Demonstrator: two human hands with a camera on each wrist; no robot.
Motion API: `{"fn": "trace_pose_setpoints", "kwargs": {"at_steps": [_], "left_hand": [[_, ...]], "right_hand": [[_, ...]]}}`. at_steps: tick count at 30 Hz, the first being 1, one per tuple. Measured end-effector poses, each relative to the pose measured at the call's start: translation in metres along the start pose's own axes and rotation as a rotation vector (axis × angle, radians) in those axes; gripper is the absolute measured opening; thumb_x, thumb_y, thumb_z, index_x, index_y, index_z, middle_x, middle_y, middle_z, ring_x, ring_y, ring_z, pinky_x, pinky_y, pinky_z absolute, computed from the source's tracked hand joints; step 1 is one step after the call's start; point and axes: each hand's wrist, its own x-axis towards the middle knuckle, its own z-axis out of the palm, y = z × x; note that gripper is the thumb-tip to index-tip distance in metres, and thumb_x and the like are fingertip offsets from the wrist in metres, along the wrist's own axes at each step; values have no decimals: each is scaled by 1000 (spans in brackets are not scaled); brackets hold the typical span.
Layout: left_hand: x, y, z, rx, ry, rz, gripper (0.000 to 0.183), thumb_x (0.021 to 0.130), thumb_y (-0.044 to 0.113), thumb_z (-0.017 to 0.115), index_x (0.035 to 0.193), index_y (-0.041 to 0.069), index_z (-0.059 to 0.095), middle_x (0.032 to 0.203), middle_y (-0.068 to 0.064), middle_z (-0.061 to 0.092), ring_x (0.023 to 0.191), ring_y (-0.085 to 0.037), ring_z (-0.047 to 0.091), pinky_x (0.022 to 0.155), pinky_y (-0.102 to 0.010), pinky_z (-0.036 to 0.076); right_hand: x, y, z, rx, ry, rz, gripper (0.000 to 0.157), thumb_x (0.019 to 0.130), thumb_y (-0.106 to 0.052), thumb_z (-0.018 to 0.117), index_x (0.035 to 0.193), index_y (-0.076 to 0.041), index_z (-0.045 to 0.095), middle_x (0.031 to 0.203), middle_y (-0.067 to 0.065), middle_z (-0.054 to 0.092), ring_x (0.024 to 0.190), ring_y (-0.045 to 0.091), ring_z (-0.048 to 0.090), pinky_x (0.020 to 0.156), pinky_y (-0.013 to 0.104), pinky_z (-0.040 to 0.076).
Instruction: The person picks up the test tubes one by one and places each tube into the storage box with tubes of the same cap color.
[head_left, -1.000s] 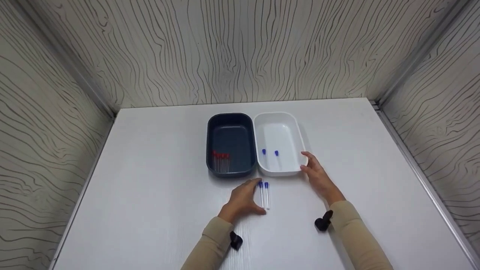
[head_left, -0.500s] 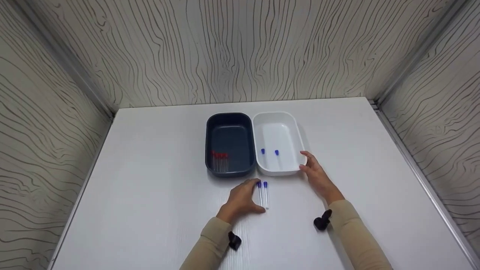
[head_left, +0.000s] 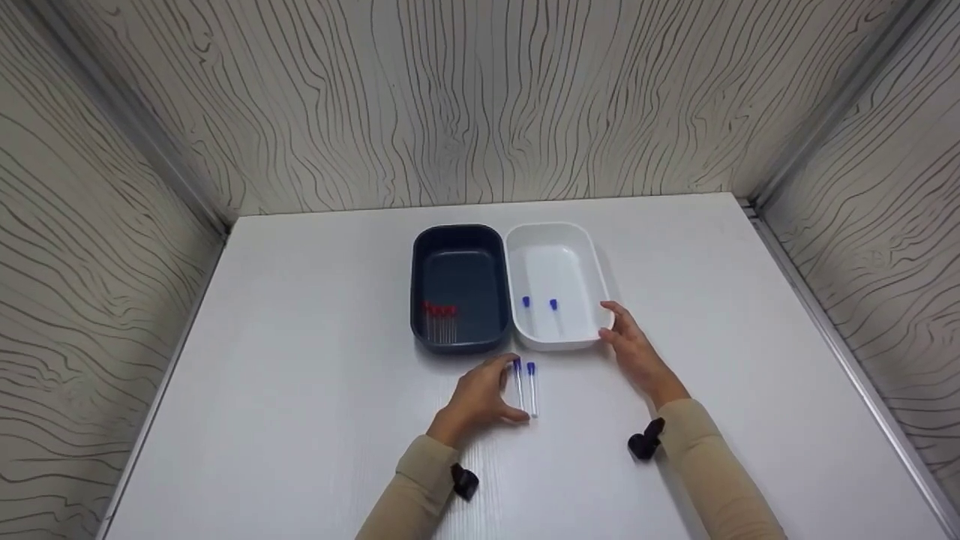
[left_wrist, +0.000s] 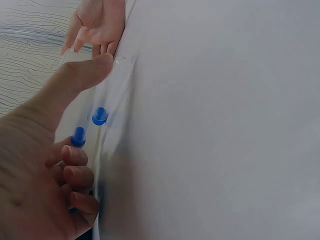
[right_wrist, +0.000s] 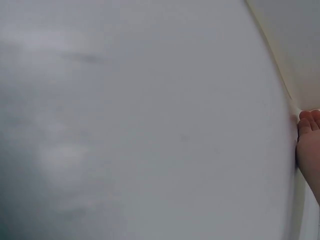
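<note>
My left hand pinches a clear blue-capped test tube end to end, a finger at the cap and the thumb at the other end. A second blue-capped tube lies just to its right on the table. In the left wrist view the thumb covers part of the tubes' ends, near the two blue caps. At the front right corner of a white tray, my right hand grips the rim with thumb and fingers. Only part of that hand shows in the right wrist view.
Inside the white tray lie two blue-capped tubes. A dark blue tray stands against its left side, with several red-capped tubes in its front left corner. Patterned panels enclose the white table.
My left hand has drawn slightly left and back, and the left tube's cap has shifted with it, widening the gap to the other tube. The right hand stays at the white tray.
</note>
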Motion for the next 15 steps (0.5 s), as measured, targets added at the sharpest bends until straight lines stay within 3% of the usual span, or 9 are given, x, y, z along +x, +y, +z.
{"fn": "trace_pose_setpoints", "kwargs": {"at_steps": [3, 6, 10, 15], "left_hand": [[0, 3, -4, 18, 5, 13, 96, 57, 40, 91, 138, 13, 49, 113, -6, 66, 101, -18, 61, 93, -35, 52], [0, 7, -8, 37, 0, 22, 97, 57, 43, 91, 139, 15, 49, 102, -2, 64, 87, -11, 54, 86, -32, 52], [0, 13, -13, 25, -17, 26, 98, 57, 44, 91, 140, 16, 48, 104, -2, 64, 86, -8, 51, 86, -30, 51], [-1, 23, -21, -2, -45, 20, 97, 58, 43, 91, 141, 17, 46, 101, -7, 63, 83, -9, 48, 77, -24, 45]], "right_hand": [[-1, -3, 1, 3, -4, 9, 56, 101, -7, 42, 150, -6, 13, 158, 8, -33, 144, 27, -36, 121, 51, -21], [-3, -10, 5, 5, -13, 19, 56, 102, -4, 39, 150, -5, 10, 156, 9, -36, 143, 27, -38, 120, 51, -22], [-6, -18, 10, 7, -12, 22, 58, 101, -4, 40, 149, -2, 8, 158, 10, -33, 144, 28, -35, 121, 50, -21], [-8, -21, 12, 14, -2, 22, 57, 101, -3, 40, 148, -1, 9, 160, 10, -27, 147, 28, -31, 122, 50, -18]]}}
